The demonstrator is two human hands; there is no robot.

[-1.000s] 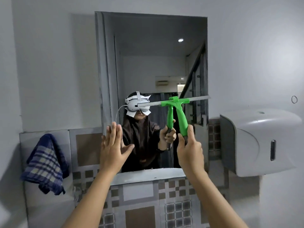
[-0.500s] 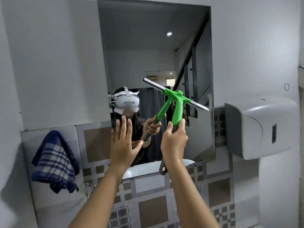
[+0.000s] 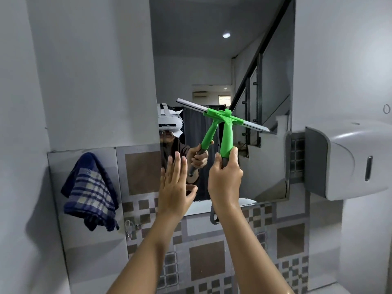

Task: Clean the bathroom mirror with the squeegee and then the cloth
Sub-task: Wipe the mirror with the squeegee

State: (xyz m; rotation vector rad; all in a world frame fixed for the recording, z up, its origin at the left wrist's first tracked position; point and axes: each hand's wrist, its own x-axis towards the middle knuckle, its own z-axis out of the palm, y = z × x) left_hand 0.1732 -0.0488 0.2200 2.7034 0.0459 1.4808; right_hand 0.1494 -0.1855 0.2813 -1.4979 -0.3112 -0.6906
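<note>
The bathroom mirror (image 3: 212, 60) hangs on the wall straight ahead. My right hand (image 3: 226, 181) grips the handle of a green squeegee (image 3: 227, 134), whose grey blade is tilted down to the right and lies against the glass at mid-height. My left hand (image 3: 175, 185) is held up flat with fingers spread, at the mirror's lower left corner, holding nothing. A blue and white checked cloth (image 3: 91, 194) hangs on the tiled wall to the left of the mirror.
A white wall dispenser (image 3: 347, 160) juts out at the right, close to the mirror's edge. Patterned brown and grey tiles (image 3: 207, 259) cover the wall below. A small hook (image 3: 128, 227) sits under the cloth.
The squeegee blade has tilted from level to sloping down to the right, and my right hand has shifted left. The view has moved closer to the mirror.
</note>
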